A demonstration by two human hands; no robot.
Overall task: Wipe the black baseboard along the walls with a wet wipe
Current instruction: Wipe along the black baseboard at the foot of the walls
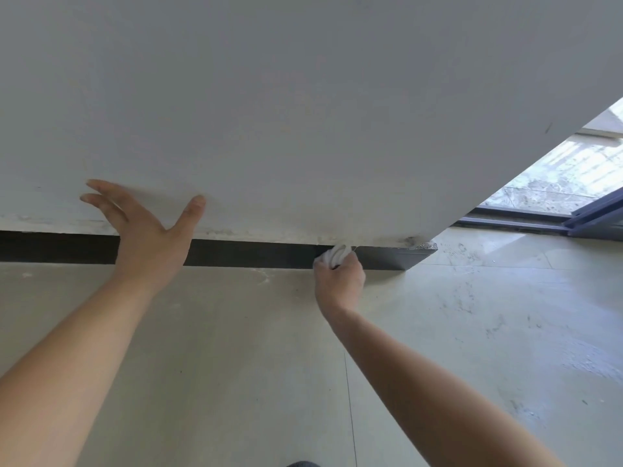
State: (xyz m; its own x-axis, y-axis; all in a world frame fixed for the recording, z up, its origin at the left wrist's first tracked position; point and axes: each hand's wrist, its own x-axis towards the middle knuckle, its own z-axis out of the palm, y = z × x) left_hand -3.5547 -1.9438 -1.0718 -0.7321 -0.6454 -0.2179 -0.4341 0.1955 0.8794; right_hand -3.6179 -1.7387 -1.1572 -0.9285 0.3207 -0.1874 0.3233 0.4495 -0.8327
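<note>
Baseboard (253,252) ran black along the foot of the wall (303,112), above the floor (236,348). Right hand (340,278) gripped a bunched white wipe (337,256), pressed against the baseboard near the wall's corner. Left hand (148,237) lay against the wall, fingers (101,188) spread open.

No readable text, labels, numbers or signs anywhere.

One head-worn view — looking forward and down, close to the wall (303,96) foot and floor (236,348).
</note>
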